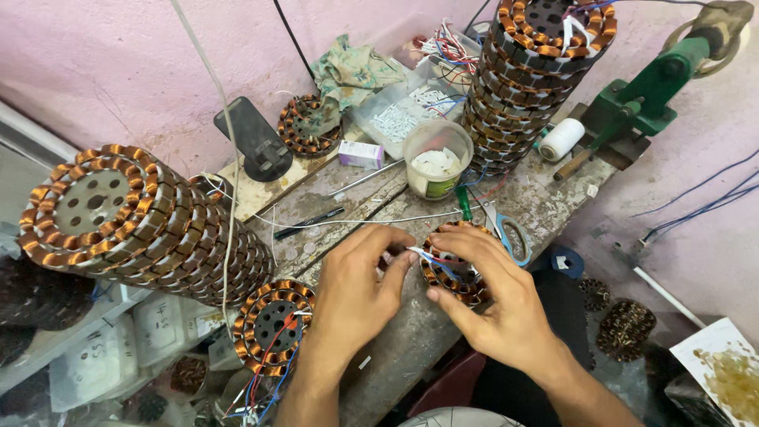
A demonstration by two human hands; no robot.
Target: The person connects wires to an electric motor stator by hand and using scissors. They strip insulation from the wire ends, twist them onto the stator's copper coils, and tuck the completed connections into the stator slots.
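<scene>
A round stator with copper windings [461,281] lies on the worn wooden bench [545,202] right in front of me. My right hand [494,296] wraps over it from the right, thumb under its near edge and fingers on top. My left hand [360,277] reaches in from the left, its fingertips pinching the thin red, blue and white wires [427,255] that come out of the stator's left side.
A leaning stack of stators [150,225] lies at the left, a tall stack [534,75] at the back right. Another wired stator [273,323] sits by my left wrist. A plastic cup [437,158], blue-handled scissors [512,236], a black pen [308,224], a white thread spool [561,138] and a green press [648,91] surround the work.
</scene>
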